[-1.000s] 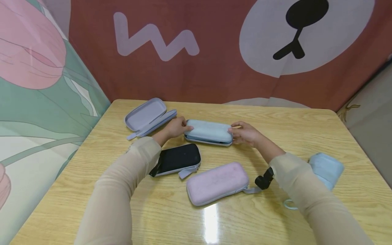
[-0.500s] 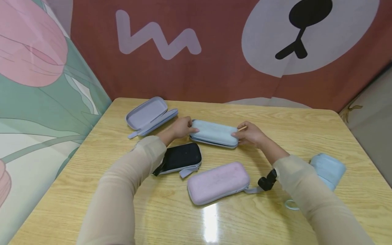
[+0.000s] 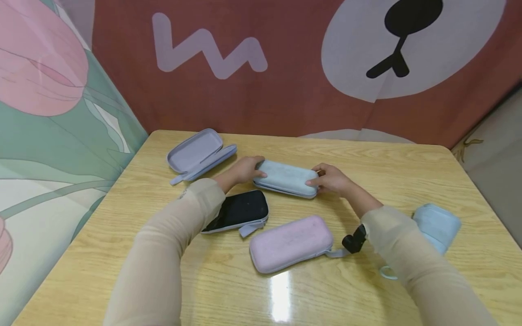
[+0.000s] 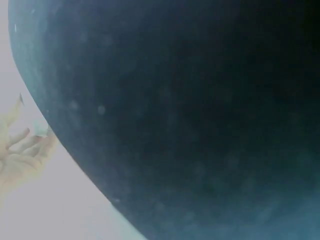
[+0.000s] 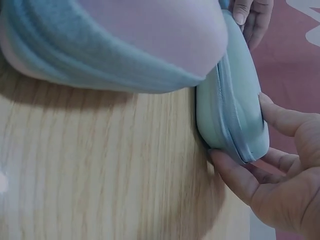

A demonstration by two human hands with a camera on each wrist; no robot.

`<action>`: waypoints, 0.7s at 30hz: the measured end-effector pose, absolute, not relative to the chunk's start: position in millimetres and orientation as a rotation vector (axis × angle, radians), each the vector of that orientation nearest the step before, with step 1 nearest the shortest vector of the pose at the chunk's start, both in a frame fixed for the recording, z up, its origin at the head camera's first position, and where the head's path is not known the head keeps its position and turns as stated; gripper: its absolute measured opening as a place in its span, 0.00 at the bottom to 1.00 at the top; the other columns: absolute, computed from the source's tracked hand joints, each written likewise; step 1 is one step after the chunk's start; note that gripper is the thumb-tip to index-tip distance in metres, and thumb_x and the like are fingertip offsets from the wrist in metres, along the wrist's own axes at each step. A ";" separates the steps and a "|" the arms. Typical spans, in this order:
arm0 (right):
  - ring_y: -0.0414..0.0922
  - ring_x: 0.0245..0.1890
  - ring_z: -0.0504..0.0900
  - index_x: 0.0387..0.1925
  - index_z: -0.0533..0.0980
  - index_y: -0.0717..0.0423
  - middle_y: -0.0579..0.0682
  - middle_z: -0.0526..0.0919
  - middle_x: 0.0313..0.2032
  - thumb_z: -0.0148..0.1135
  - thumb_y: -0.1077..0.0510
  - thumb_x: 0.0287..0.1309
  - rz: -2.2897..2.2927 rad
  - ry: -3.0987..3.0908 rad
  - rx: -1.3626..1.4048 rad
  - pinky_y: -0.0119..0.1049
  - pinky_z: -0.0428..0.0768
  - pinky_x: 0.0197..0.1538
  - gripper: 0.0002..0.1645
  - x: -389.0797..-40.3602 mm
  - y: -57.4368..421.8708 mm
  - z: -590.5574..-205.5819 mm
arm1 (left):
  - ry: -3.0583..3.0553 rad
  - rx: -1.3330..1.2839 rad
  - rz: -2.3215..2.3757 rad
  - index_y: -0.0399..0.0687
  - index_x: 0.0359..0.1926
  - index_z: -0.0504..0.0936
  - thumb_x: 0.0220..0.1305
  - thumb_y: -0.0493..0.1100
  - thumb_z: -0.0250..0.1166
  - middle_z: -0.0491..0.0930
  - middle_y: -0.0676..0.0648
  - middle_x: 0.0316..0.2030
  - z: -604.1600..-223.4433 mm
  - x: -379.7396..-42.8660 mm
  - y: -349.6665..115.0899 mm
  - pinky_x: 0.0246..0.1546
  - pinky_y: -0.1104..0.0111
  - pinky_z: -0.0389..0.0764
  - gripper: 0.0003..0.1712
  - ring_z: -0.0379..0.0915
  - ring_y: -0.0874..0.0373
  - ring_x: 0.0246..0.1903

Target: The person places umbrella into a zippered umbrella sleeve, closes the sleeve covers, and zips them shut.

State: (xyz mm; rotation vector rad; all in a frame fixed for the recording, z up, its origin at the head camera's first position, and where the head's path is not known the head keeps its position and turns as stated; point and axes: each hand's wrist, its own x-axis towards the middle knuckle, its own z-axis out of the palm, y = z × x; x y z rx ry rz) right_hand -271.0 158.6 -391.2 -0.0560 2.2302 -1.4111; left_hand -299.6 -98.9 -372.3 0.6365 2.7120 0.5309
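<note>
A light blue hard-shell zip case lies near the back middle of the table, its lid down over its base. My left hand grips the left end, thumb on top of the lid. At the other end my right hand holds the corner between thumb and fingers. The right wrist view shows the zip seam along the light blue case, with fingers above and below its end. A dark blurred surface fills most of the left wrist view.
A lavender case stands unfolded at the back left. Close in front of the light blue case lie a black case and a pink case. Another light blue case sits at the right, partly behind the right sleeve.
The light blue case has shifted slightly right with both hands on it. The dark gap along its front seam has narrowed, and my right thumb has come further onto the lid.
</note>
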 end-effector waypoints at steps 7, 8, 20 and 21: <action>0.50 0.39 0.67 0.44 0.62 0.67 0.59 0.66 0.41 0.59 0.55 0.51 -1.285 2.332 -0.128 0.44 0.70 0.44 0.25 -277.4 161.0 -389.6 | 2.684 0.789 0.338 0.38 0.61 0.59 0.59 0.48 0.54 0.58 0.40 0.59 -372.4 -303.9 -93.9 0.57 0.63 0.54 0.32 0.52 0.49 0.59; 0.49 0.38 0.67 0.42 0.63 0.66 0.57 0.66 0.40 0.57 0.54 0.53 -1.264 2.352 -0.138 0.44 0.70 0.44 0.23 -279.5 161.2 -389.5 | 2.675 0.837 0.316 0.38 0.61 0.58 0.60 0.48 0.53 0.56 0.40 0.60 -372.7 -303.9 -93.8 0.57 0.63 0.54 0.31 0.51 0.49 0.59; 0.53 0.48 0.67 0.46 0.71 0.65 0.62 0.70 0.48 0.40 0.61 0.63 -1.036 2.498 -0.380 0.45 0.67 0.47 0.17 -308.6 141.7 -385.7 | 2.686 1.274 0.036 0.38 0.56 0.68 0.60 0.39 0.54 0.64 0.37 0.55 -381.7 -303.4 -90.1 0.55 0.61 0.59 0.22 0.58 0.47 0.55; 0.54 0.50 0.65 0.47 0.70 0.66 0.62 0.69 0.49 0.40 0.62 0.63 -1.026 2.488 -0.400 0.46 0.66 0.49 0.17 -310.5 140.6 -386.3 | 2.682 1.254 0.052 0.38 0.56 0.67 0.59 0.40 0.55 0.64 0.37 0.55 -374.4 -297.0 -89.4 0.55 0.62 0.59 0.23 0.58 0.47 0.55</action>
